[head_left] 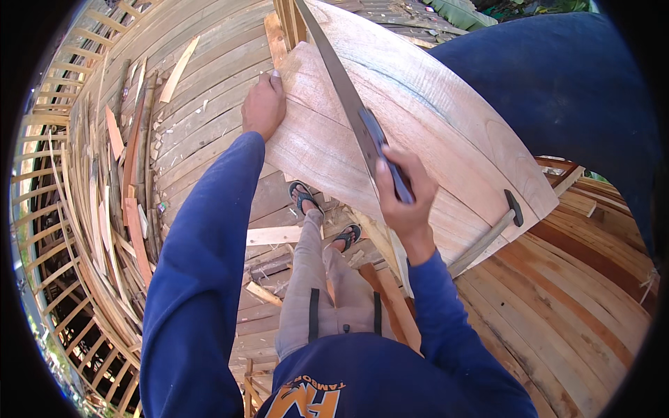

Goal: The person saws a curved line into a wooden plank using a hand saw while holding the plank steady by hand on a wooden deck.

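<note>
A curved floor point(209, 90) of pale planks fills the head view, ribbed with slats along the left rim and littered with offcuts point(132, 202); it looks like the inside of a wooden hull, though the fisheye bends every edge. A broad board point(432, 118) stands tilted across the middle, its lower edge near the person's sandalled feet point(327, 219).

The left hand point(263, 106) lies on the board's upper left edge, fingers curled over the rim and pressed to the wood; the right hand point(403, 198) is closed around the dark handle of a saw point(348, 97), whose long grey blade runs up and left across the board's face between the two hands, its tip cut off by the top of the picture. A hammer point(488, 233) rests by the board's lower right edge, well apart from the right hand.

Whether the blade's teeth sit in a cut or only lie against the face cannot be told; the board's lower edge is hidden behind the right forearm and legs; a large dark blue shape point(571, 90) blocks the upper right corner.
</note>
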Motion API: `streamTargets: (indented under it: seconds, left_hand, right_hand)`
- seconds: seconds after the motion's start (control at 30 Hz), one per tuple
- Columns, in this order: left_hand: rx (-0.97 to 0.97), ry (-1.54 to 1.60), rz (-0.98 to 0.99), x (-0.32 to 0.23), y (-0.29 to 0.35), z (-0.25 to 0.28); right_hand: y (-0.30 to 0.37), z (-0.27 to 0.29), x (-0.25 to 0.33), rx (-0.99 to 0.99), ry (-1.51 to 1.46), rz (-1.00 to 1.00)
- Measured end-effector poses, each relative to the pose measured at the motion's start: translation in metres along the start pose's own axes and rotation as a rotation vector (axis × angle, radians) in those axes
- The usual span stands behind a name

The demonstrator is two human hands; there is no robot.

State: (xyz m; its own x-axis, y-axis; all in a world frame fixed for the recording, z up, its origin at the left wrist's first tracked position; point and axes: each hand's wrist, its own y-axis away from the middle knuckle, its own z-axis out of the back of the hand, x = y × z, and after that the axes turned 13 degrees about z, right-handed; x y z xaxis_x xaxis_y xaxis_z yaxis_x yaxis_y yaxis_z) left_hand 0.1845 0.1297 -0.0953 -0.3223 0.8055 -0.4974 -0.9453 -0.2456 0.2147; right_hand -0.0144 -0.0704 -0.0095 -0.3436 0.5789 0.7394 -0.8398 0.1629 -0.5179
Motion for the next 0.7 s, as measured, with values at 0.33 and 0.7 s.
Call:
streamTargets:
  seconds: [0.33,0.7]
  left_hand:
    - [0.016,-0.003,0.014,-0.001,0.008,-0.006]
    - [0.027,0.022,0.015,0.005,0.004,0.0]
  right_hand:
    - [0.014,0.005,0.005,0.007,0.027,-0.05]
    - [0.067,0.049,0.028,0.076,0.144,0.093]
